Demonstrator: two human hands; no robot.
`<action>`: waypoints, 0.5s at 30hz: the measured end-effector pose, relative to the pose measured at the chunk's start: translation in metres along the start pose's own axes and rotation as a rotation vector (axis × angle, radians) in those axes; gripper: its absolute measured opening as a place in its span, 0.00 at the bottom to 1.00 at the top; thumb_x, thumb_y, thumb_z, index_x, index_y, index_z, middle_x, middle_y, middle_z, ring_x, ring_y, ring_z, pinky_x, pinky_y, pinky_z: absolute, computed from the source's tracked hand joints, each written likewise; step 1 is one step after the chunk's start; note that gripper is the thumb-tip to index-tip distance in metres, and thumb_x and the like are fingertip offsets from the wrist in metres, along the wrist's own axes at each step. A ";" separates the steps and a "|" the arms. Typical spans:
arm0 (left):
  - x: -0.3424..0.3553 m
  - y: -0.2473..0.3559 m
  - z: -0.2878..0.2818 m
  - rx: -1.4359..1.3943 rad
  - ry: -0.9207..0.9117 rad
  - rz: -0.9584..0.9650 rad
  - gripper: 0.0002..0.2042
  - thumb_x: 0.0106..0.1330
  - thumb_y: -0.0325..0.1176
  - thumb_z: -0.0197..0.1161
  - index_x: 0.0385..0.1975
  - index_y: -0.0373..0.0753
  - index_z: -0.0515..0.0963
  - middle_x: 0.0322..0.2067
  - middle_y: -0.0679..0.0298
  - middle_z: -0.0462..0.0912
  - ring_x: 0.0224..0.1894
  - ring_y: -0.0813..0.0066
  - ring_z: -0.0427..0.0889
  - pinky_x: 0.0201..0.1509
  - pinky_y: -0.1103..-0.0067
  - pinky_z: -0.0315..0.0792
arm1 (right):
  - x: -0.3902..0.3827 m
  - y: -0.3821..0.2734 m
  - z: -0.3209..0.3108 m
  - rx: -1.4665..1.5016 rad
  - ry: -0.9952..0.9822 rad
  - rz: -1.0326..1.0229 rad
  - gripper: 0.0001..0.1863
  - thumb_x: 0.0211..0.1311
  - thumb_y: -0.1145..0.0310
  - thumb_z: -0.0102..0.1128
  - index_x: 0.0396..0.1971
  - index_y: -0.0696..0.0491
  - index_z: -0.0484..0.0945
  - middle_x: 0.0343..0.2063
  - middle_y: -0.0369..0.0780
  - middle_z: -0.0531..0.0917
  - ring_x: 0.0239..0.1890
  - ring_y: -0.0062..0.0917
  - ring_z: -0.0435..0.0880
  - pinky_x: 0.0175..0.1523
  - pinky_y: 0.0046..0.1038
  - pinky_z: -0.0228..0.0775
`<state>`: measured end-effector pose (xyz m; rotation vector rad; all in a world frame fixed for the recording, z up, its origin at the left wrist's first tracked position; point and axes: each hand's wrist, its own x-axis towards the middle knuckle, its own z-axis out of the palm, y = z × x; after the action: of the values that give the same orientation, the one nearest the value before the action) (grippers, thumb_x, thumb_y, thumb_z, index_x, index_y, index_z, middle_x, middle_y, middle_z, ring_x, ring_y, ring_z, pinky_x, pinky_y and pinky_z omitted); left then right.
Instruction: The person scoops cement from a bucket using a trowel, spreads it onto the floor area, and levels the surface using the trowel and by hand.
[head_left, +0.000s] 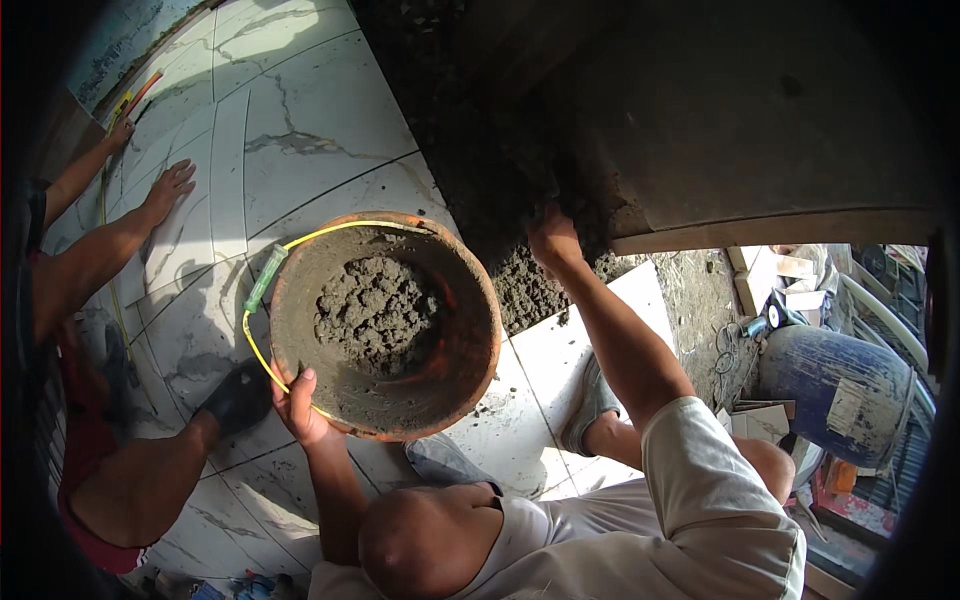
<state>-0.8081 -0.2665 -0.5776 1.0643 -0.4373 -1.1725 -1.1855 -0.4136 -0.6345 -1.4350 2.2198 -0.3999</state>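
Observation:
My left hand (303, 408) is closed on the near-left rim of a round, orange-brown bucket (483, 330), thumb over the edge. The bucket tilts toward me, with a clump of grey mortar (375, 310) inside. Its yellow wire handle with a green grip (265, 278) hangs over the left side. My right hand (553, 240) is closed around the handle of what looks like a trowel (553, 183), its blade lost in dark shadow. Beneath that hand, rough grey mortar (527, 290) lies beside the tile edge.
White marble-patterned tiles (310, 130) cover the left. A co-worker crouches there, one hand (170, 192) flat on a tile, the other by an orange-and-yellow tool (140, 95). A dark board (760, 150) stands far right. A blue barrel (835, 385) lies near rubble and pipes.

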 end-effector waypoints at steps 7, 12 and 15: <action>-0.014 0.004 0.021 -0.015 -0.029 0.051 0.26 0.56 0.20 0.58 0.57 0.25 0.67 0.50 0.54 0.77 0.50 0.69 0.77 0.59 0.76 0.66 | -0.062 -0.015 -0.091 -0.053 -0.069 -0.328 0.16 0.61 0.62 0.56 0.39 0.60 0.68 0.28 0.57 0.79 0.35 0.56 0.79 0.39 0.50 0.68; -0.022 0.016 0.054 0.249 -0.116 0.035 0.22 0.59 0.19 0.60 0.56 0.28 0.70 0.50 0.61 0.77 0.50 0.79 0.73 0.58 0.82 0.63 | -0.135 -0.068 -0.198 -0.454 -0.357 -0.610 0.15 0.60 0.68 0.56 0.44 0.58 0.72 0.26 0.50 0.81 0.29 0.45 0.83 0.36 0.42 0.76; -0.022 0.014 0.068 0.289 -0.228 0.042 0.22 0.59 0.18 0.59 0.55 0.28 0.70 0.50 0.61 0.77 0.52 0.78 0.73 0.60 0.81 0.63 | -0.134 -0.092 -0.177 -0.533 -0.485 -0.633 0.15 0.60 0.69 0.55 0.46 0.58 0.72 0.29 0.49 0.82 0.30 0.44 0.84 0.35 0.41 0.78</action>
<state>-0.8605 -0.2771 -0.5284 1.1651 -0.8233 -1.2222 -1.1608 -0.3305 -0.4102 -2.2238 1.4986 0.3579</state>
